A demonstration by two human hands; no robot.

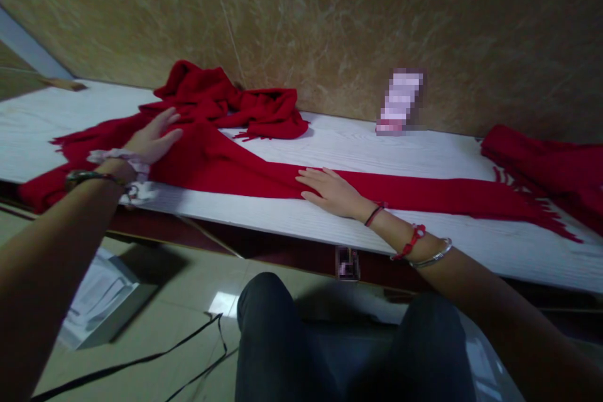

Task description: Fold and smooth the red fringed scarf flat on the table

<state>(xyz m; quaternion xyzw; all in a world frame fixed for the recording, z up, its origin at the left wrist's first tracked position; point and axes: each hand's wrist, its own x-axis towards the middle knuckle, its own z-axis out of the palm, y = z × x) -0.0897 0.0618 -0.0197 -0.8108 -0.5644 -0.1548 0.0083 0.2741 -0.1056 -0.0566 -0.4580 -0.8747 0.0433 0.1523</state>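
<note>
A long red scarf [414, 193] with a fringed right end lies along the white table [348, 138]. Its right part is a flat narrow strip, while the left part widens into loose folds that reach the table's front edge. My right hand [332, 191] rests palm down near the scarf's middle, fingers stretched to the left. On the left, my left hand [153, 135] is over the wide part of the scarf, with fingers apart and nothing gripped. Whether its palm presses on the cloth is hard to tell.
Behind my left hand, more crumpled red fringed cloth [264, 107] lies against the marble-patterned wall [306, 25]. Another red cloth [546, 163] is at the far right. A blurred-out pinkish item [400, 100] stands by the wall. Below are a box with papers [106, 301] and a black strap [141, 361].
</note>
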